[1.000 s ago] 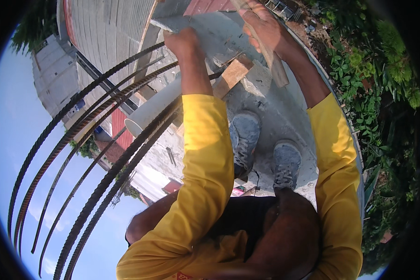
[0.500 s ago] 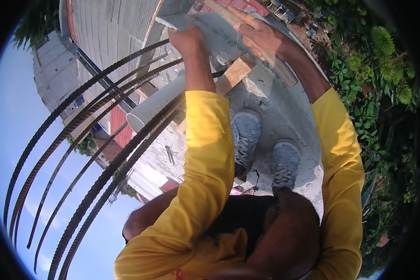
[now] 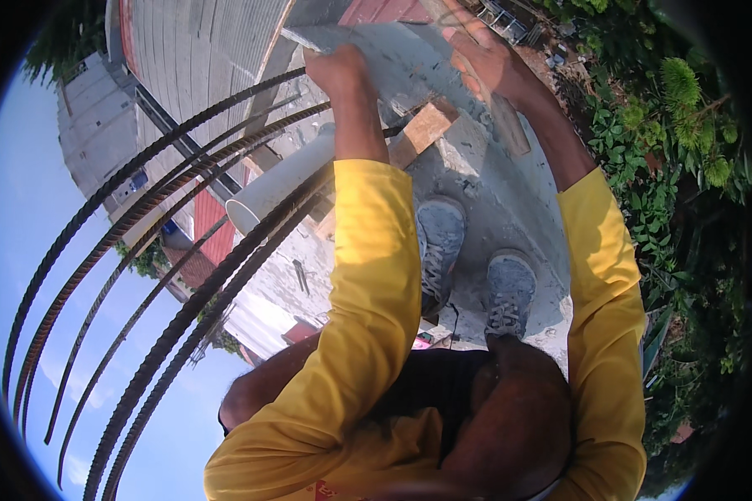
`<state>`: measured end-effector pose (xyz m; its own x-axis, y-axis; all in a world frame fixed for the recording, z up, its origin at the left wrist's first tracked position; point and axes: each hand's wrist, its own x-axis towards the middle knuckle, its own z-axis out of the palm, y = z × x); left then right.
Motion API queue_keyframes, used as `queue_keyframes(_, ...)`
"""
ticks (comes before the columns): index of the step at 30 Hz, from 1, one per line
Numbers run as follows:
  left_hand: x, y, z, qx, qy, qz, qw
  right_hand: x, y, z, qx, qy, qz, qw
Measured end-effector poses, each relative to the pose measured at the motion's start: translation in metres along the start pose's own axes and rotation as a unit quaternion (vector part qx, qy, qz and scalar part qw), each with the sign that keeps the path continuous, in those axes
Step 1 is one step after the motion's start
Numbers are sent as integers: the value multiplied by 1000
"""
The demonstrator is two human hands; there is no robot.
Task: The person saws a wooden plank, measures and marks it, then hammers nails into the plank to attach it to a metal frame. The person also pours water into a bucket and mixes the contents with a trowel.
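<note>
An outdoor building site high on an unfinished concrete structure. Ribbed steel reinforcing bars [image 3: 167,275] curve up past a rough concrete ledge [image 3: 510,209] that carries dust-covered shoes [image 3: 439,242], a white plastic pipe [image 3: 280,184] and a scrap of timber [image 3: 422,129]. Corrugated roofs [image 3: 200,50], neighbouring buildings [image 3: 92,150], open sky and green vegetation [image 3: 668,159] surround the ledge.

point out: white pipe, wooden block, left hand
white pipe [image 3: 288,179], head view, middle of its side wall
wooden block [image 3: 422,131], head view, its top face
left hand [image 3: 336,71], head view, back of the hand
</note>
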<state>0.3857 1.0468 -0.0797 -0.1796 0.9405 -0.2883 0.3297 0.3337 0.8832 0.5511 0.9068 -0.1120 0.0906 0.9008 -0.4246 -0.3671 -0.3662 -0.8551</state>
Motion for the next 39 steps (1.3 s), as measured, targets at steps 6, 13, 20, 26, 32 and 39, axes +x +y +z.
queue_keyframes(6, 1, -1, 1, 7, 5, -12, 1000, -2, 5, 0, -60, -57, 67, 994)
queue_keyframes(13, -3, 2, -2, 19, -5, -6, 1000, 7, 9, -4, 16, 6, 13, 1000)
queue_keyframes(20, 3, -2, 0, -10, -2, 9, 1000, 6, 7, 1, -56, -31, 37, 997)
queue_keyframes(26, 2, -5, -2, -12, -4, -11, 1000, 5, 6, 4, -31, -60, 39, 997)
queue_keyframes(32, -1, 2, -1, -20, 6, -2, 1000, 8, 5, 3, -7, -47, -3, 999)
queue_keyframes(39, -2, 0, -1, -32, 7, -13, 999, 8, 8, 2, -69, -118, 21, 990)
